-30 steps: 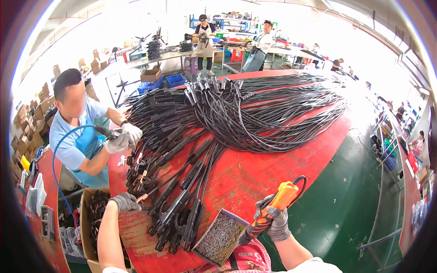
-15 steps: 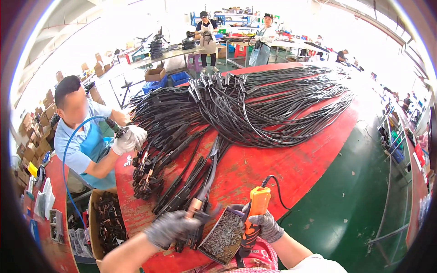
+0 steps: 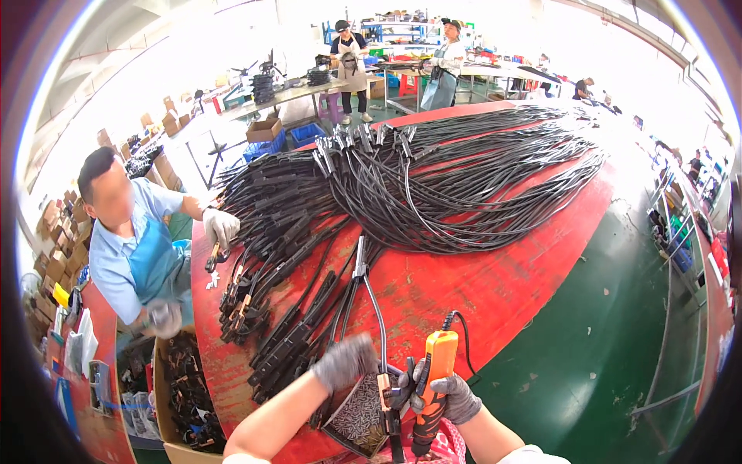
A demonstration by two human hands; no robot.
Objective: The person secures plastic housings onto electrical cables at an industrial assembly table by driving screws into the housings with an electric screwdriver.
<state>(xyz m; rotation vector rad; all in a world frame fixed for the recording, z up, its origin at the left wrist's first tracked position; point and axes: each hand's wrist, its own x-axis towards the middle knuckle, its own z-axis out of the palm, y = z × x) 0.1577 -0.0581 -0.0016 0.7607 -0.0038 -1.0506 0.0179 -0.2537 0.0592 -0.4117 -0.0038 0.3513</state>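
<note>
- While the right hand [image 3: 457, 399] grips an orange driver [image 3: 440, 357] right of the screw pile [image 3: 354, 416],
- the left hand [image 3: 345, 362], blurred, hovers near the pile, grip unclear.

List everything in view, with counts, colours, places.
Table: one, red, centre
Cables: many, black, across table
Clamps: many, mostly black, table's left half
Power screwdriver: one, orange and black, lower centre
Nearest clamp: one, black and copper, left of screwdriver
Tray: one, brown, lower centre
Metal pieces: many, grey, in tray
Parts carton: one, brown, lower left
Bins: two, blue, beyond table
Nearby person: one, blue shirt, left
Other people: several, mixed, background
Left hand: one, grey glove, near tray
Right hand: one, grey glove, around screwdriver
</note>
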